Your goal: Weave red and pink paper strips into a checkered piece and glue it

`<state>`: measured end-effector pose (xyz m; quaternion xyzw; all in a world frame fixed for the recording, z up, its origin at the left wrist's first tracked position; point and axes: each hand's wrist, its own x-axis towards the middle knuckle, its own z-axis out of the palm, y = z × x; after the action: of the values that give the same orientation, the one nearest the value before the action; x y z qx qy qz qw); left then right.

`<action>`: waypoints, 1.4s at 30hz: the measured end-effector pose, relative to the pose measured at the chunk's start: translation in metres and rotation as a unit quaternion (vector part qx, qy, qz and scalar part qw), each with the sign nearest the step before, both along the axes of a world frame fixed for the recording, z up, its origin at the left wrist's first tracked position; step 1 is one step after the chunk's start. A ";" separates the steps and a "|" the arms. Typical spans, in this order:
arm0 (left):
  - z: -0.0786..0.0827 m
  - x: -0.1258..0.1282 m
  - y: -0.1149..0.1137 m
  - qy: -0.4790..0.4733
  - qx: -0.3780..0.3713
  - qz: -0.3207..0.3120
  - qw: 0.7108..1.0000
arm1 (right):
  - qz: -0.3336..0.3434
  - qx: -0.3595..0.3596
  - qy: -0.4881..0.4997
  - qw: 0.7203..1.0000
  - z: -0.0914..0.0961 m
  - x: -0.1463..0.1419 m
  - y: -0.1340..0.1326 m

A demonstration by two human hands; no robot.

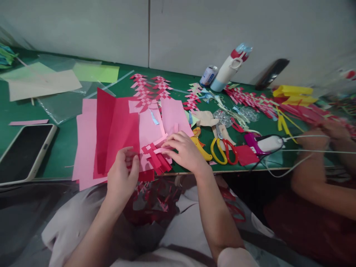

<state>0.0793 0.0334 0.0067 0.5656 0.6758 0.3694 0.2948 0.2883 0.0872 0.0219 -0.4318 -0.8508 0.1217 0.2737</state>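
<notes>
A small weave of red and pink paper strips [155, 158] lies at the near edge of the green table [62, 142]. My left hand [122, 177] pinches its left side, thumb and fingers closed on the strips. My right hand [185, 150] presses on its right side with curled fingertips gripping a pink strip. Under and beside the weave lie pink paper sheets [87, 144] and a folded red sheet [115, 129]. Paper scraps [155, 200] lie on my lap.
A phone [25, 150] lies at the near left. Scissors with yellow and red handles [222, 150], a glue gun [264, 144] with its cord, finished woven pieces [150, 91], a bottle [229, 68] and yellow strips [294, 94] fill the right. Another person's arms [322, 163] work at the far right.
</notes>
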 end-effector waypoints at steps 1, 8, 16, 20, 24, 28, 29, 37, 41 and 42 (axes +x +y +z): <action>0.000 -0.001 0.000 -0.014 -0.006 -0.003 1.000 | 0.000 0.001 0.006 1.000 -0.001 0.001 -0.001; -0.003 -0.004 -0.001 -0.144 -0.022 -0.003 0.989 | -0.009 0.032 0.057 0.998 -0.001 0.006 -0.013; 0.001 0.012 -0.003 -0.496 -0.143 -0.032 0.856 | -0.018 0.106 0.104 0.989 0.004 0.001 -0.019; 0.008 0.018 -0.005 -0.511 -0.157 -0.057 0.843 | 0.001 0.112 0.084 0.990 0.004 -0.006 -0.019; 0.011 0.021 -0.005 -0.499 -0.176 -0.038 0.847 | 0.009 0.122 0.039 0.992 0.002 -0.012 -0.019; 0.010 0.021 -0.004 -0.510 -0.184 -0.041 0.839 | 0.009 0.128 0.009 0.992 0.000 -0.014 -0.018; 0.010 0.021 -0.004 -0.508 -0.186 -0.045 0.840 | 0.007 0.125 0.006 0.992 0.000 -0.014 -0.017; 0.009 0.018 -0.007 -0.463 -0.204 -0.083 0.858 | -0.018 0.105 0.018 0.994 -0.001 -0.014 -0.015; 0.002 0.012 -0.008 -0.434 -0.177 -0.090 0.879 | -0.009 0.123 0.028 0.992 -0.001 -0.012 -0.014; 0.000 0.010 -0.007 -0.417 -0.165 -0.089 0.889 | -0.010 0.124 0.035 0.992 0.000 -0.012 -0.014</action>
<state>0.0894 0.0259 0.0067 0.3602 0.4887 0.4269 0.6703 0.2764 0.0735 0.0216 -0.3981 -0.8450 0.0273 0.3562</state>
